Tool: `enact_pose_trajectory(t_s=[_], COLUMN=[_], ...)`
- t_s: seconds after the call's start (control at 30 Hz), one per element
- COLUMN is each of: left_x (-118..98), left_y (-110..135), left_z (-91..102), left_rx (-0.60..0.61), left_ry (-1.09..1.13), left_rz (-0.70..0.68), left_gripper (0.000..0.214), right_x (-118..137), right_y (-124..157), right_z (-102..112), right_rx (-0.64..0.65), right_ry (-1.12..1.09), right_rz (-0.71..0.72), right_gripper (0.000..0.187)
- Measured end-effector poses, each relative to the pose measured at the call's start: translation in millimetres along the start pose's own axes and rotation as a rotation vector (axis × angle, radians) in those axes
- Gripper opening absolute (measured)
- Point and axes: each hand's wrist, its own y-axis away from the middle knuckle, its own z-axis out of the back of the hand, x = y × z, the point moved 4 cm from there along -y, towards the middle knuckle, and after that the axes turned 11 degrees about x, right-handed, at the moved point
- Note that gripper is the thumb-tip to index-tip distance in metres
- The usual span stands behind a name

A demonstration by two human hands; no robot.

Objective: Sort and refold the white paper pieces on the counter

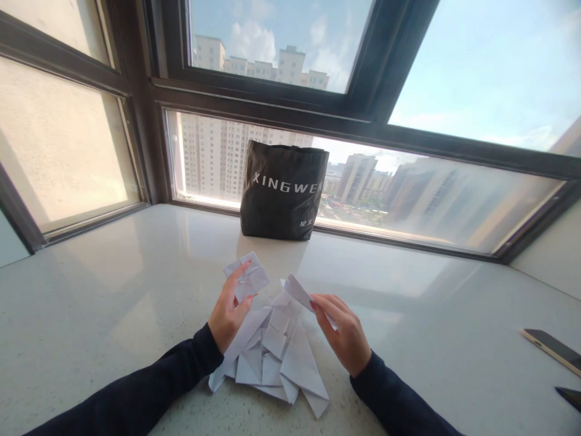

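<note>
My left hand [229, 312] grips a small folded paper square [256, 274], its creased face turned up toward me. Between the thumb and fingers of my right hand [342, 327] is a narrow folded paper strip [298, 290], tilted up to the left. The two papers are apart from each other. Below and between my hands lies a loose heap of folded white papers [272, 363], flat pieces overlapping at many angles. Part of the heap's left side is hidden by my left hand and sleeve.
A black bag [284, 194] with white lettering stands upright against the window at the back of the pale speckled countertop [113, 290]. At the right edge lie a phone [551, 346] and a dark object [569, 396], partly cut off. Dark window frames border the counter.
</note>
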Motion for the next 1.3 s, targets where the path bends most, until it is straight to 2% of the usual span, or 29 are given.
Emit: enact_pose_trajectory(t_s=[0.17,0.3,0.43,0.53,0.6,0.7,0.87,1.03,1.1,1.17,1.3], left_x=[-6,-9,0,9,10,-2,-31,-28,-24,-22,-22], left_y=[1,6,13,15,13,7,-10,-21,-22,-21,-9], left_z=[0.0,-12.0,-25.2,-31.6,-32.5,-25.1,8.5,40.3,43.1,37.5,7.0], left_rx=[-0.004,0.139,0.232,0.283,0.287,0.201,-0.114,-0.355,-0.386,-0.368,-0.223], left_ry=[-0.164,-0.379,-0.499,-0.455,-0.399,-0.358,-0.343,-0.315,-0.264,-0.187,-0.026], left_rz=[-0.038,-0.091,-0.097,-0.075,-0.064,-0.031,-0.049,0.012,-0.008,-0.03,-0.022], left_gripper=[0.056,0.07,0.084,0.088,0.086,0.073,0.056,0.062,0.062,0.063,0.065], right_x=[0,1,-17,-39,-49,-53,-38,-8,6,16,28], right_y=[0,2,5,9,12,15,15,11,9,6,2], right_z=[-8,-11,-15,-21,-26,-34,-38,-39,-37,-32,-19], right_rx=[0.099,0.099,0.038,0.013,0.042,0.114,0.212,0.31,0.332,0.281,0.121], right_ry=[0.172,0.227,0.319,0.357,0.346,0.315,0.304,0.189,0.108,0.003,-0.221], right_rz=[0.01,-0.004,-0.159,-0.295,-0.325,-0.308,-0.276,-0.155,-0.089,-0.063,-0.097], right_gripper=[0.031,0.03,0.037,0.042,0.04,0.038,0.035,0.036,0.037,0.037,0.033])
